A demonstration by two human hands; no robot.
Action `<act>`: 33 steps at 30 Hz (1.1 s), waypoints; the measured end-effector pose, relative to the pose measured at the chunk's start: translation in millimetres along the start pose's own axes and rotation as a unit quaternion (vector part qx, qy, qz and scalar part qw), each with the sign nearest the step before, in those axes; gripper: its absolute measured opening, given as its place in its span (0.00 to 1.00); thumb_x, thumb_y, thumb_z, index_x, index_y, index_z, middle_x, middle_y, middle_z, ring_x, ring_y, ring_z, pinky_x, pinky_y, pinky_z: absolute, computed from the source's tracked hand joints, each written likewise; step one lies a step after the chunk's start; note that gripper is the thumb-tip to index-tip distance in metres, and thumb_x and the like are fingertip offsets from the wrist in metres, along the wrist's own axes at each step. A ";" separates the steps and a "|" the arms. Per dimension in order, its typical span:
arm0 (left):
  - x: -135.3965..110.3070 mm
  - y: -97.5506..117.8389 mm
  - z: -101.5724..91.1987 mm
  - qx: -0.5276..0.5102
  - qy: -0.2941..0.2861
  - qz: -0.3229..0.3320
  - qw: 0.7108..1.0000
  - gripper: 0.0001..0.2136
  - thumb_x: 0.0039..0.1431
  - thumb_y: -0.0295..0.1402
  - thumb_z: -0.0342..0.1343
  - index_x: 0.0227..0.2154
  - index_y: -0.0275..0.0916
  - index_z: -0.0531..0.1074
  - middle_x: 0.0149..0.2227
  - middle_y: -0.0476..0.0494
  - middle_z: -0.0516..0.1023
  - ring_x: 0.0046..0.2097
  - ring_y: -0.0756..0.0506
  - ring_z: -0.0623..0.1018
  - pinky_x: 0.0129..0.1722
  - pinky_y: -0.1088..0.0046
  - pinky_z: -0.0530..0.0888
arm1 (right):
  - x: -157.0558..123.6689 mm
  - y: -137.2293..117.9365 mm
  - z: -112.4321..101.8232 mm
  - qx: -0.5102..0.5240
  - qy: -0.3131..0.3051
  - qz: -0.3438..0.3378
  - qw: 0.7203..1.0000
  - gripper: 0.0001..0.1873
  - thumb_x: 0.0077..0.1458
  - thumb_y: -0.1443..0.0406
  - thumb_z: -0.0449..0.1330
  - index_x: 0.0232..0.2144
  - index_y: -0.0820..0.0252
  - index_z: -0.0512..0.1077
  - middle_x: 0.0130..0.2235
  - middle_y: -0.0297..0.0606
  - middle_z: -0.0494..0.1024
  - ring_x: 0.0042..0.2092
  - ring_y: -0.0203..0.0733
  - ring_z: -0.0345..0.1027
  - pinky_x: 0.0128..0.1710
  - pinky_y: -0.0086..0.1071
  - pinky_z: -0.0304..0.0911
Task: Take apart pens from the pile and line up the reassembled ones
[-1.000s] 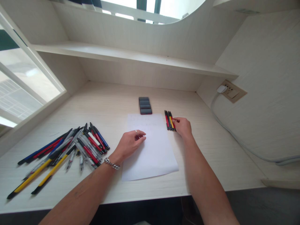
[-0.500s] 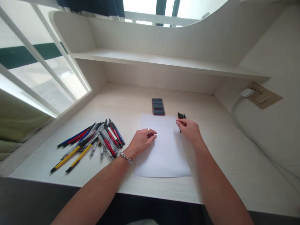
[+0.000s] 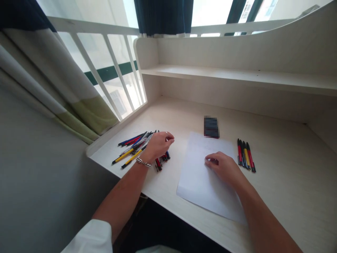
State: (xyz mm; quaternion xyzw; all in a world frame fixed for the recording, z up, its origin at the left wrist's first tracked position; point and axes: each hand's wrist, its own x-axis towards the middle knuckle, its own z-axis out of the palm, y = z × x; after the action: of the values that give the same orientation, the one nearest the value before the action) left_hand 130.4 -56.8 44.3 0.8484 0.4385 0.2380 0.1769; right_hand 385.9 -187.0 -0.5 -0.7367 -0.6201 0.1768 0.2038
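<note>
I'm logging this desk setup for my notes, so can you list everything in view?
desk: one, pale wood.
shelf: one, pale wood, above the desk.
paper: one, white, middle of the desk.
pen pile: many; blue, red, yellow, black; left of the paper.
pen row: four; red, yellow, dark; side by side right of the paper.
dark block: one, blurred, at the paper's far edge.
curtains: two; dark blue at top, pale with green band at left.
left hand: one, ring and bracelet, over the pen pile; grip unclear.
right hand: one, resting on the paper, empty.
</note>
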 end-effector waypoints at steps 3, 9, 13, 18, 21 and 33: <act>-2.9 -48.4 -31.5 0.055 0.038 -0.091 0.994 0.10 0.56 0.35 0.54 0.35 0.41 0.79 0.37 0.47 0.82 0.39 0.45 0.78 0.41 0.72 0.70 | 1.1 1.5 0.7 -0.005 -0.004 0.001 1.000 0.13 0.55 0.59 0.56 0.38 0.54 0.78 0.38 0.37 0.75 0.38 0.41 0.69 0.40 0.34 0.60; -15.0 -113.8 -67.5 0.112 0.006 -0.215 0.970 0.11 0.52 0.38 0.55 0.31 0.39 0.80 0.32 0.44 0.82 0.35 0.45 0.77 0.33 0.72 0.68 | 2.1 2.7 2.0 -0.008 -0.007 -0.003 1.000 0.14 0.56 0.57 0.55 0.38 0.54 0.77 0.38 0.39 0.76 0.38 0.43 0.69 0.41 0.36 0.61; -14.1 -120.2 -63.1 0.109 -0.041 -0.196 0.974 0.13 0.51 0.42 0.56 0.29 0.39 0.80 0.29 0.44 0.81 0.32 0.45 0.76 0.31 0.73 0.65 | 1.7 3.6 2.2 -0.006 -0.006 -0.002 1.000 0.15 0.55 0.56 0.55 0.39 0.54 0.77 0.38 0.39 0.76 0.38 0.43 0.69 0.41 0.36 0.61; -2.7 -122.4 -58.9 0.126 -0.071 -0.211 0.967 0.14 0.49 0.44 0.56 0.27 0.38 0.79 0.27 0.42 0.79 0.30 0.45 0.74 0.28 0.72 0.63 | 1.0 4.1 1.3 0.000 0.001 -0.010 1.000 0.16 0.56 0.55 0.54 0.39 0.54 0.77 0.38 0.39 0.76 0.38 0.43 0.69 0.40 0.36 0.61; 1.9 -126.1 -59.3 0.102 -0.102 -0.235 0.961 0.15 0.48 0.44 0.56 0.26 0.36 0.79 0.25 0.41 0.78 0.27 0.46 0.73 0.26 0.71 0.63 | 0.8 3.1 0.8 0.001 0.003 -0.015 1.000 0.17 0.56 0.55 0.54 0.39 0.54 0.77 0.38 0.39 0.76 0.38 0.43 0.70 0.40 0.36 0.61; 31.1 -84.8 -80.5 0.085 0.068 -0.201 0.974 0.15 0.53 0.45 0.54 0.31 0.38 0.77 0.32 0.41 0.80 0.34 0.44 0.76 0.32 0.71 0.67 | -0.1 -1.2 -0.4 -0.001 0.009 -0.010 1.000 0.14 0.57 0.59 0.55 0.39 0.54 0.78 0.38 0.39 0.77 0.38 0.42 0.69 0.39 0.34 0.60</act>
State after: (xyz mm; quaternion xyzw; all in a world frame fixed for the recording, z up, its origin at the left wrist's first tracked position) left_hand 45.0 23.2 75.3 0.7369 0.6293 0.2167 0.1181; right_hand 385.1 -186.9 0.4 -0.7322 -0.6256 0.1679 0.2106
